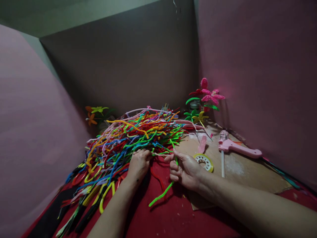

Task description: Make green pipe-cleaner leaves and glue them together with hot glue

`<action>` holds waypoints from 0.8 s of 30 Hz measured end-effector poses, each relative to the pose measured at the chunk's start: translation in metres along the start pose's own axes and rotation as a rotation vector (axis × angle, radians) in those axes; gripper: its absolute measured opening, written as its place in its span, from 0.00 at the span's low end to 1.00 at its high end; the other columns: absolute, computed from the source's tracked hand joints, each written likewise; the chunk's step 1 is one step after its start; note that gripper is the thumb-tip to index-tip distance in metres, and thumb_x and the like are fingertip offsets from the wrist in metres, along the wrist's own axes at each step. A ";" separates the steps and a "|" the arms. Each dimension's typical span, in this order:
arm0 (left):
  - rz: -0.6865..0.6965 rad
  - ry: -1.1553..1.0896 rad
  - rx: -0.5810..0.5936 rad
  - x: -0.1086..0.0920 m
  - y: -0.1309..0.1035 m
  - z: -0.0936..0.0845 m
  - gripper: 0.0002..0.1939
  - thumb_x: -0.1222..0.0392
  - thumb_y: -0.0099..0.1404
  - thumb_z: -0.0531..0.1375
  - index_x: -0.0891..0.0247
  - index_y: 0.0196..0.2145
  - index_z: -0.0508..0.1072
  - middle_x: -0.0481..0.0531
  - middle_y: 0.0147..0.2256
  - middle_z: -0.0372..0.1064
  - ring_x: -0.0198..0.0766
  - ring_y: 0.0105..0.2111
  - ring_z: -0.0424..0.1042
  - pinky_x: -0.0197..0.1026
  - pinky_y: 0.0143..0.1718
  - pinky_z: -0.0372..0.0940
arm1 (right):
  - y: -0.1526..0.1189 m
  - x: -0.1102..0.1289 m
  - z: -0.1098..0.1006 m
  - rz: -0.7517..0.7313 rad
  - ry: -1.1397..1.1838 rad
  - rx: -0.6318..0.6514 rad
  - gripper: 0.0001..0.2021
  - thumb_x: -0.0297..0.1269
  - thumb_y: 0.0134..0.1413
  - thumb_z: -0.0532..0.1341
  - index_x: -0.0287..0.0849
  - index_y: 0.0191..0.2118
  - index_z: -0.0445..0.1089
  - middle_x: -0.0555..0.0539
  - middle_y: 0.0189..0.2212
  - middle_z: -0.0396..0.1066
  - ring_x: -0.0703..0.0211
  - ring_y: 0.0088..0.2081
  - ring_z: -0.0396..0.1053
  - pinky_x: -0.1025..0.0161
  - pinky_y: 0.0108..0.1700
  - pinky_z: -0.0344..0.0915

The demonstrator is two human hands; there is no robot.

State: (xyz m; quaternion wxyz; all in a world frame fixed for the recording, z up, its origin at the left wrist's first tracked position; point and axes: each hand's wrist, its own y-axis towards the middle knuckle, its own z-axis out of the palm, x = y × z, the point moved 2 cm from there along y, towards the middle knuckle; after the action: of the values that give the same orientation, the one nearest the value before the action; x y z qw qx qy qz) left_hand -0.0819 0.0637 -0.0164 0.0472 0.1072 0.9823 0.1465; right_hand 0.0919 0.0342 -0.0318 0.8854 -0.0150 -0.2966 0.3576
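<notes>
My right hand (184,170) is closed around a bright green pipe cleaner (160,195), whose lower end hangs out toward the front left. My left hand (140,163) pinches one end of a thin pale pink pipe cleaner (159,154) that spans the gap between my hands. A small bit of green shows at my left fingertips. Right behind both hands rises a large tangled heap of colourful pipe cleaners (138,132). A dark red pipe cleaner (158,178) lies on the red cloth (158,218) below.
On a cardboard sheet (235,178) at the right lie a tape roll (209,164), a pink glue gun (241,148) and a pink strip (202,144). Pipe-cleaner flowers (213,96) stand behind. Yellow-handled tools (104,198) lie at the left. Walls (260,66) enclose the surface.
</notes>
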 end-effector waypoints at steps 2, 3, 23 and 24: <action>-0.002 0.002 0.007 0.001 0.000 0.001 0.08 0.62 0.59 0.54 0.60 0.30 0.74 0.51 0.32 0.72 0.39 0.34 0.66 0.39 0.37 0.56 | 0.000 0.000 0.000 -0.002 0.001 0.001 0.20 0.44 0.60 0.43 0.36 0.29 0.64 0.56 0.10 0.53 0.69 0.11 0.46 0.67 0.18 0.44; -0.004 0.003 0.010 0.002 0.001 0.001 0.08 0.62 0.59 0.54 0.60 0.31 0.74 0.51 0.32 0.72 0.39 0.34 0.66 0.39 0.37 0.56 | 0.000 0.000 0.000 -0.004 0.001 0.002 0.20 0.44 0.60 0.43 0.37 0.28 0.64 0.56 0.10 0.53 0.69 0.11 0.46 0.67 0.18 0.44; -0.007 -0.035 -0.052 -0.002 -0.001 0.001 0.07 0.61 0.59 0.55 0.59 0.33 0.74 0.50 0.31 0.71 0.38 0.34 0.66 0.37 0.36 0.57 | -0.002 0.001 0.004 -0.068 0.013 0.006 0.15 0.36 0.59 0.46 0.37 0.26 0.64 0.59 0.08 0.42 0.71 0.11 0.34 0.70 0.13 0.36; -0.005 -0.032 -0.052 -0.002 -0.001 0.000 0.07 0.61 0.59 0.55 0.60 0.32 0.74 0.51 0.31 0.71 0.38 0.34 0.66 0.37 0.36 0.57 | -0.002 0.001 0.003 -0.075 0.018 0.015 0.17 0.37 0.60 0.45 0.37 0.26 0.64 0.59 0.08 0.42 0.71 0.11 0.34 0.70 0.13 0.36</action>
State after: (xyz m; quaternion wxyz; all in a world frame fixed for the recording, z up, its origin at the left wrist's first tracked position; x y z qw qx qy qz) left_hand -0.0798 0.0626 -0.0167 0.0661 0.1060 0.9774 0.1704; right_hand 0.0918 0.0326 -0.0282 0.9009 -0.0006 -0.2861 0.3263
